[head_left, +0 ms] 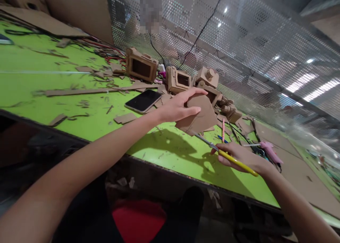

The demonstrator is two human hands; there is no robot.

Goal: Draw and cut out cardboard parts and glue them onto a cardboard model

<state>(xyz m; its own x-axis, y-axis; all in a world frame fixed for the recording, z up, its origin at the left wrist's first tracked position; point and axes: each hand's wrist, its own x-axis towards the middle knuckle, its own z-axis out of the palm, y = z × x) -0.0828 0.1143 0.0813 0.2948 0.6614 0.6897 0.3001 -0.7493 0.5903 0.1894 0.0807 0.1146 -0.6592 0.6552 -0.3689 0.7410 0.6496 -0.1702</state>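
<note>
Above the green table, my left hand [183, 105] grips a piece of cardboard [203, 117], thumb on its near face and fingers along its upper edge. My right hand [235, 154] is closed on a pair of scissors [233, 161] with yellow handles. The blades point up and left and meet the lower edge of the cardboard; how far they reach into it I cannot make out. Behind the cardboard stand small cardboard camera models [179, 79], one of them with a round lens.
A black phone [143, 100] lies left of the cardboard on the green table [106, 129]. At the right are a pink glue gun [271, 152] and a large cardboard sheet [305, 175]. Scraps and strips litter the surface. A perforated metal screen [239, 34] rises behind.
</note>
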